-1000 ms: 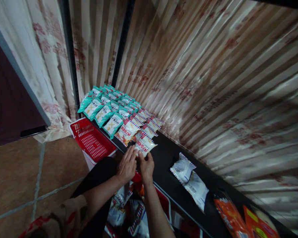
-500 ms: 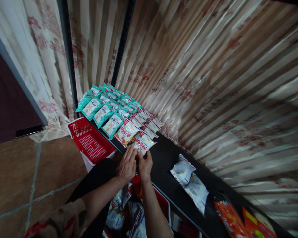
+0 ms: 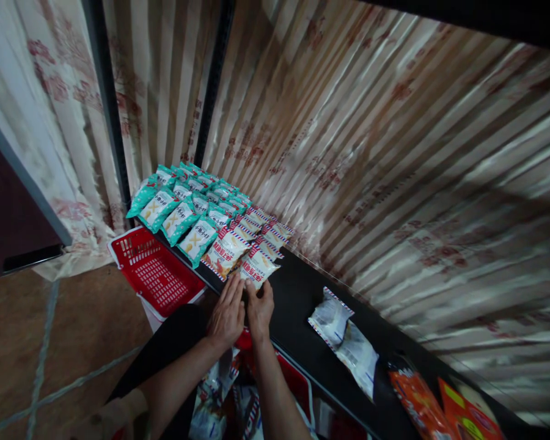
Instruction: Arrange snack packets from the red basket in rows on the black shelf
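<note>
Red-lettered snack bag stays frontmost in its row; left hand remains flat-fingered at its edge, right hand alongside, grip unclear.

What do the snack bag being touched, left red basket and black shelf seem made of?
Snack bag: probably thin plastic film, slightly shiny, given its puffy shape. Red basket: likely smooth moulded plastic, judging by its even holes. Black shelf: perhaps painted metal; its flat, dull surface leaves that open.

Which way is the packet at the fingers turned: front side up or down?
Up: the packet shows its red lettering; left hand and right hand are at its near edge.
</note>
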Action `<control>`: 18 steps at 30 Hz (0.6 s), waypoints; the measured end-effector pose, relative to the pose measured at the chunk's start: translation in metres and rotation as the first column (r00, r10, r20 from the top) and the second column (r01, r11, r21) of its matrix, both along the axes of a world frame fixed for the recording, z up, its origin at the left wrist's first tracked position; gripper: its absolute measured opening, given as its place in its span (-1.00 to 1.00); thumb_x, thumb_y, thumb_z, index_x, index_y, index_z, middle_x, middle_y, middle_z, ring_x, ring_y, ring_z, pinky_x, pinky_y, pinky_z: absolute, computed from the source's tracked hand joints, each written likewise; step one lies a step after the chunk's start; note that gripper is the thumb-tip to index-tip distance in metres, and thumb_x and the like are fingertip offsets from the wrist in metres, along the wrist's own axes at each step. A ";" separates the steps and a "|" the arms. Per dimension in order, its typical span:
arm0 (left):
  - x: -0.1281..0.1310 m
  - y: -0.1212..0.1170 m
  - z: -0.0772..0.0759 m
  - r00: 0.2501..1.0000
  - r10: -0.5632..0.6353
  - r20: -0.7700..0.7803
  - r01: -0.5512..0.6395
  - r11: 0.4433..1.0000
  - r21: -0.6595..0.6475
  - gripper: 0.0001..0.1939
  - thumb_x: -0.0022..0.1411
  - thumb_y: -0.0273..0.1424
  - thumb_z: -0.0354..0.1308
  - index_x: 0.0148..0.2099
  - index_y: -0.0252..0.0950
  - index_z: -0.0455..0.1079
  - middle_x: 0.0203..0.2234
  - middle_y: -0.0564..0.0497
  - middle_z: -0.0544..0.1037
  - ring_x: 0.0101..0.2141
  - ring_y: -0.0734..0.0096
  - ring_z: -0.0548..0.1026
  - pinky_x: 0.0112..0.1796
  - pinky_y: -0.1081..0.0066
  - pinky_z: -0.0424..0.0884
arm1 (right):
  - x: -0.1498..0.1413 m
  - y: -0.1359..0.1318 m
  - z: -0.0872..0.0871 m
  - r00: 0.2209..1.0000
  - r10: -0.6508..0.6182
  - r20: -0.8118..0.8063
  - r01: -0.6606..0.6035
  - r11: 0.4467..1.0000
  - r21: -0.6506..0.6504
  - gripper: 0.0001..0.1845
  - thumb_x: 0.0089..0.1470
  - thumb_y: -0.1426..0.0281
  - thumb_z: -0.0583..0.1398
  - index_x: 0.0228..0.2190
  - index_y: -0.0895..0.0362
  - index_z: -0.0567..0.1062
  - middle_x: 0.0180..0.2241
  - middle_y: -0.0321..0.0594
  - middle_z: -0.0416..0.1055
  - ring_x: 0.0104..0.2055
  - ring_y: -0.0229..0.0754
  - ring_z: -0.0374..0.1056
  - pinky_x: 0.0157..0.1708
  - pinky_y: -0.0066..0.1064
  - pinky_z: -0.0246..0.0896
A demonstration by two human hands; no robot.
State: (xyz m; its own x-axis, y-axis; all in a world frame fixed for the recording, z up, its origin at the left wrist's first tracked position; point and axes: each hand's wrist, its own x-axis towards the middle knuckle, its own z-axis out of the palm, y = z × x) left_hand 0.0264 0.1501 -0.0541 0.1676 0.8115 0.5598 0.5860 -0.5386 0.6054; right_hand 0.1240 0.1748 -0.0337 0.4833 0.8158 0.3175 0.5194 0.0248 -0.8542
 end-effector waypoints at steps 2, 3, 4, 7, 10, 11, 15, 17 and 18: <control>0.000 0.000 -0.001 1.000 0.002 0.001 -0.002 1.000 0.022 -0.42 0.27 -0.54 -0.20 0.31 -0.37 -0.19 0.27 -0.18 -0.05 0.26 0.23 -0.12 0.16 0.12 0.12 | -0.002 0.002 0.001 1.000 0.006 -0.015 -0.006 1.000 -0.012 -0.48 -0.06 0.12 0.15 -0.10 0.15 0.43 -0.25 -0.13 0.46 -0.24 -0.11 0.35 -0.25 -0.33 0.19; 0.000 0.001 -0.001 1.000 0.004 0.003 -0.004 1.000 0.030 -0.42 0.27 -0.54 -0.20 0.31 -0.36 -0.21 0.27 -0.17 -0.04 0.26 0.22 -0.11 0.16 0.11 0.12 | -0.003 0.002 0.001 1.000 0.008 -0.023 -0.008 1.000 -0.013 -0.48 -0.06 0.12 0.15 -0.10 0.15 0.42 -0.24 -0.13 0.46 -0.22 -0.10 0.35 -0.23 -0.33 0.19; 0.001 0.001 -0.002 1.000 0.006 0.005 -0.006 0.999 0.033 -0.41 0.27 -0.55 -0.20 0.32 -0.34 -0.22 0.27 -0.17 -0.04 0.25 0.22 -0.11 0.16 0.10 0.12 | -0.004 0.003 0.002 1.000 0.009 -0.028 -0.009 1.000 -0.008 -0.48 -0.06 0.12 0.15 -0.09 0.14 0.42 -0.24 -0.13 0.46 -0.21 -0.10 0.34 -0.22 -0.32 0.19; 0.001 0.001 -0.001 1.000 0.010 0.018 -0.010 1.000 0.017 -0.40 0.26 -0.55 -0.20 0.32 -0.31 -0.24 0.27 -0.15 -0.06 0.25 0.21 -0.10 0.17 0.09 0.11 | -0.006 0.003 0.004 0.999 0.016 -0.044 -0.016 1.000 -0.004 -0.50 -0.06 0.12 0.14 -0.11 0.13 0.43 -0.23 -0.14 0.46 -0.19 -0.09 0.34 -0.19 -0.32 0.19; 0.002 0.001 0.001 0.999 0.008 0.038 -0.007 1.000 -0.025 -0.41 0.27 -0.54 -0.20 0.32 -0.30 -0.22 0.28 -0.13 -0.07 0.25 0.22 -0.09 0.16 0.09 0.11 | -0.007 0.004 0.006 0.998 0.018 -0.063 -0.020 0.999 -0.028 -0.51 -0.06 0.12 0.14 -0.12 0.13 0.43 -0.21 -0.13 0.45 -0.17 -0.08 0.35 -0.18 -0.32 0.19; 0.003 0.001 0.001 0.999 0.007 0.045 -0.006 0.999 -0.034 -0.41 0.27 -0.53 -0.20 0.32 -0.29 -0.22 0.28 -0.12 -0.08 0.25 0.22 -0.08 0.16 0.09 0.11 | -0.007 0.004 0.007 0.998 0.013 -0.068 -0.016 0.999 -0.036 -0.50 -0.06 0.12 0.14 -0.12 0.13 0.43 -0.20 -0.13 0.45 -0.17 -0.08 0.35 -0.18 -0.31 0.19; 0.003 0.002 0.001 0.998 0.008 0.060 -0.005 0.999 -0.049 -0.40 0.27 -0.54 -0.20 0.32 -0.26 -0.23 0.28 -0.10 -0.10 0.25 0.24 -0.08 0.17 0.09 0.10 | -0.008 0.003 0.006 0.995 -0.018 -0.095 0.013 0.998 -0.059 -0.42 -0.08 0.12 0.17 -0.04 0.14 0.36 -0.14 -0.10 0.43 -0.12 -0.06 0.34 -0.15 -0.30 0.19; 0.004 0.002 0.000 0.998 0.015 0.062 -0.012 0.999 -0.051 -0.40 0.27 -0.54 -0.20 0.32 -0.27 -0.23 0.28 -0.10 -0.10 0.25 0.24 -0.08 0.17 0.10 0.10 | -0.008 0.002 0.004 0.994 -0.022 -0.104 0.016 0.998 -0.060 -0.40 -0.08 0.11 0.17 -0.02 0.14 0.34 -0.10 -0.09 0.42 -0.09 -0.06 0.33 -0.13 -0.30 0.19; 0.004 0.002 -0.001 0.998 0.018 0.060 -0.015 0.999 -0.049 -0.41 0.27 -0.53 -0.20 0.32 -0.27 -0.22 0.28 -0.10 -0.10 0.25 0.24 -0.08 0.17 0.10 0.09 | -0.008 0.001 0.003 0.994 -0.023 -0.105 0.017 0.998 -0.057 -0.40 -0.07 0.11 0.16 -0.02 0.14 0.33 -0.09 -0.09 0.41 -0.07 -0.06 0.32 -0.11 -0.30 0.18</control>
